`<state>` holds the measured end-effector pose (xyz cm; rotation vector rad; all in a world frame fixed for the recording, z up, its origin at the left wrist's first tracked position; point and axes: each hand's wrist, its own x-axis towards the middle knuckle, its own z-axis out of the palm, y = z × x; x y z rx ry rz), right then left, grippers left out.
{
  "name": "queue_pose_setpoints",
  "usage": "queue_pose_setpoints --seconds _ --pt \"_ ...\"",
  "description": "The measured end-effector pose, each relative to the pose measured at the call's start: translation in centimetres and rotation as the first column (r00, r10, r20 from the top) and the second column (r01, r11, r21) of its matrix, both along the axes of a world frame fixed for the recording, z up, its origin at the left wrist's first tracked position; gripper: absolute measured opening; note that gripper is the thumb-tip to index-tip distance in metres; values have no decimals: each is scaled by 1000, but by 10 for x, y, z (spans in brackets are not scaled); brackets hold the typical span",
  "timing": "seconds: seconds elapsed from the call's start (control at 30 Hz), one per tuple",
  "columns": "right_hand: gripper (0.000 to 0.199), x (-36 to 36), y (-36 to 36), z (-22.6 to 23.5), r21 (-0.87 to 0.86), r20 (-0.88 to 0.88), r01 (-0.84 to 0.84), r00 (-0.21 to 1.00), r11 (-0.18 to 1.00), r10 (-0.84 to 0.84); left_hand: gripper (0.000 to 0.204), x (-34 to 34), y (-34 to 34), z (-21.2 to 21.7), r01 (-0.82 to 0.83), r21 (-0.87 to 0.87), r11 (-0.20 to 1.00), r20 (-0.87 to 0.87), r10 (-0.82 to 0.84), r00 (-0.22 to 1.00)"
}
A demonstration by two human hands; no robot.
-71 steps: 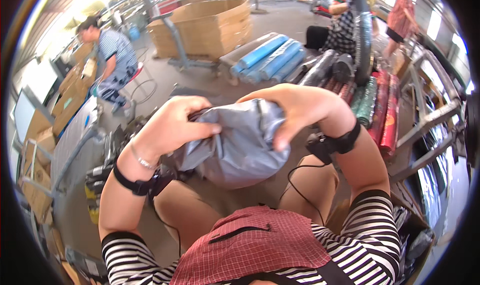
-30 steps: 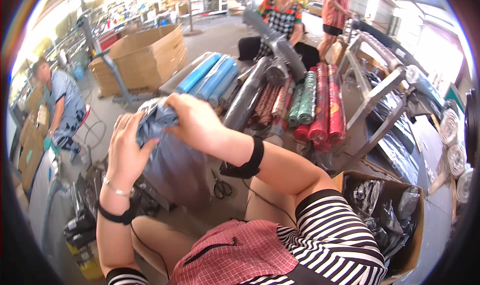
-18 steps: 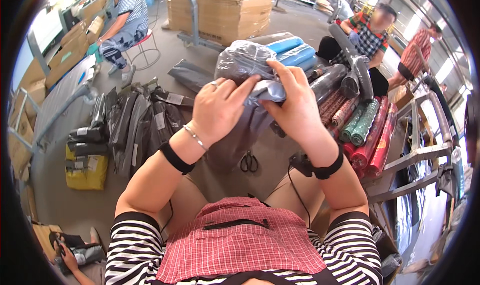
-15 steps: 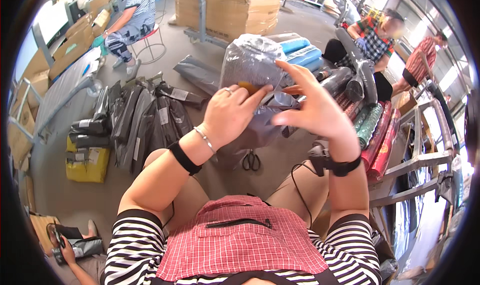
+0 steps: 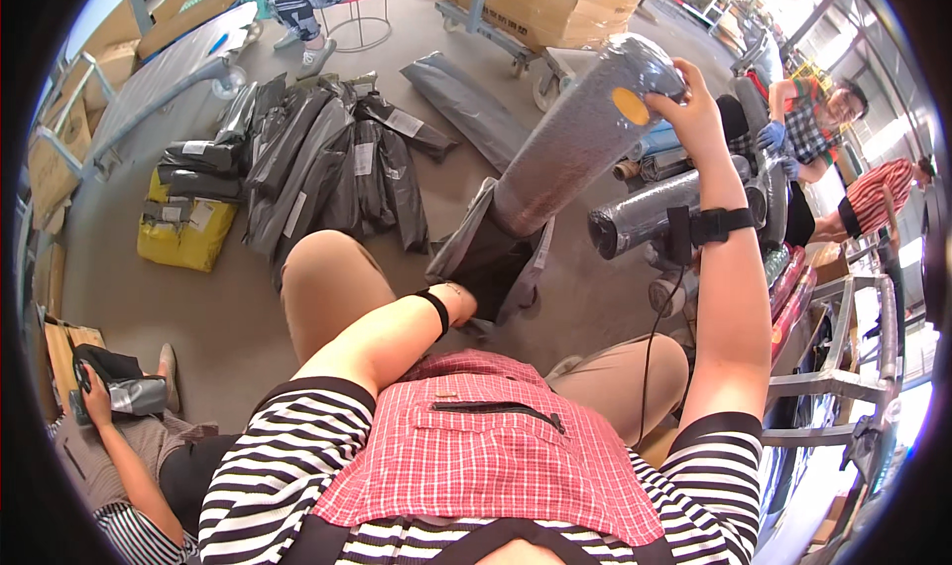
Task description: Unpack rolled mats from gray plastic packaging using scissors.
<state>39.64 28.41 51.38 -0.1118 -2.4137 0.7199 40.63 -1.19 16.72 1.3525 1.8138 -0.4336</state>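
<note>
A grey roll in clear plastic wrap, with a round orange sticker near its top, slants up and to the right in front of me. My right hand grips its upper end, thumb near the sticker and fingers over the far edge. The lower end sits inside the mouth of a grey plastic mailing bag, dark on its inner side. My left hand is at the bag, low between my knees; its fingers are hidden by the bag.
Several packed grey bags lie on the floor at left, beside a yellow package. More wrapped rolls and a metal rack are at right. A cardboard box stands ahead. Co-workers sit at left and right.
The roll, upright before, now leans right with its lower end in the bag. My right hand has moved up to its top; my left hand has dropped to the bag. The view has shifted.
</note>
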Motion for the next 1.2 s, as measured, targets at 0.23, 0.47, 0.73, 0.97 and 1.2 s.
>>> queue_pose_setpoints --seconds 0.23,0.47,0.73,0.97,1.2 --pt "57 20 15 -13 -22 -109 52 993 998 -54 51 -40 9 103 -374 771 516 318 197 928" --pt "53 44 -68 0 138 -210 26 978 990 3 96 -101 10 207 -477 879 -18 441 410 798" --pt "110 60 -146 -70 -519 -266 -400 915 755 302 104 -112 -12 183 -772 624 120 772 56 633" --pt "103 51 -161 -192 -556 -243 -287 954 780 178 90 -101 -23 170 -826 555 98 832 -79 549" --pt "64 53 -176 -165 -745 -232 -254 966 617 116 108 -92 -35 172 -806 589 53 800 104 591"
